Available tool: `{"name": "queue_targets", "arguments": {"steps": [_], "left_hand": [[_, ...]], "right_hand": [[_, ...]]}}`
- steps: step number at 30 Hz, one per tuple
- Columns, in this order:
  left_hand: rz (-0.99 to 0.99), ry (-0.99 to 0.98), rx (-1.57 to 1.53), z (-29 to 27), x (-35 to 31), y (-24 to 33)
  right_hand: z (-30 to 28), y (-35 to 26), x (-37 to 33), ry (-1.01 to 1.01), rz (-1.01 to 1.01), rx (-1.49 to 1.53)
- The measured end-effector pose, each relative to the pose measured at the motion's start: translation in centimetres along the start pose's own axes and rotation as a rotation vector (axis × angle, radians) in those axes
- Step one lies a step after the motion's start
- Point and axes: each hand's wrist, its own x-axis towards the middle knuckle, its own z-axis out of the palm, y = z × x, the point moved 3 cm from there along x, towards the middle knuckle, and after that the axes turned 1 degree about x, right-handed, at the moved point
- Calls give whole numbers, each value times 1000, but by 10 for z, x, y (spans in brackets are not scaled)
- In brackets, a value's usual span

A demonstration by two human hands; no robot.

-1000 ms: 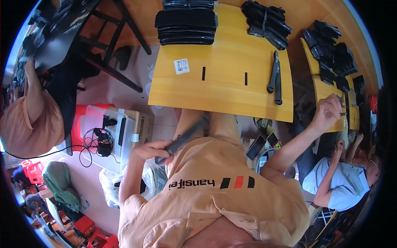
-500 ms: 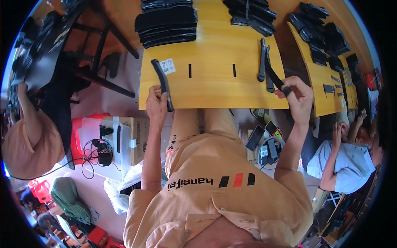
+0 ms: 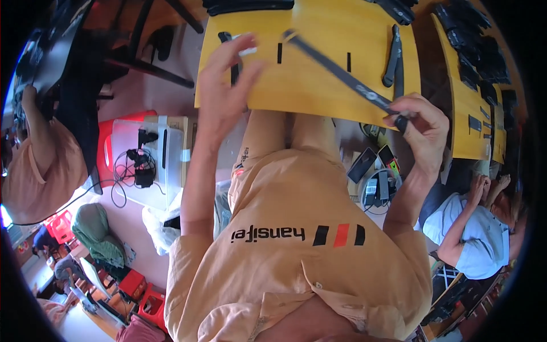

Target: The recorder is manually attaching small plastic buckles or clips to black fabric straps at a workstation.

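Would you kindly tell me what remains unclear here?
In the head view:
Flat white label: partly covered by left hand.
Stack of flat black items: cut off by top edge.
Long dark flexible strap: far end blurred, gripped end partly covered by right hand.

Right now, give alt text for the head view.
A person's right hand holds one end of a dark strap angled across a yellow table. The left hand, open and blurred, partly hides a second strap; two more straps lie at the table's right side.
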Motion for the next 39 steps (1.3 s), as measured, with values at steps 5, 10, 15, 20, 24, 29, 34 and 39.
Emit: {"name": "queue_targets", "arguments": {"steps": [5,10,15,20,24,29,34,39], "left_hand": [[-159,-554,-484,54,-13,51],[-615,-867,-659,53,-39,8],[-626,-785,-568,30,-48,-43],[-686,-424,-429,41,-9,-85],[-636,-242,-268,59,29,-100],[-597,-171,1,75,47,-108],[-542,-162,140,86,49,-120],[-498,-80,213,90,47,-133]], "right_hand": [[52,-6,18,-218,-71,-7],[36,26,14,-96,120,128],[8,69,6,195,341,158],[5,103,17,293,381,136],[8,118,40,421,312,137],[9,144,65,447,316,111],[5,159,75,479,339,30],[5,159,79,487,335,18]]}}
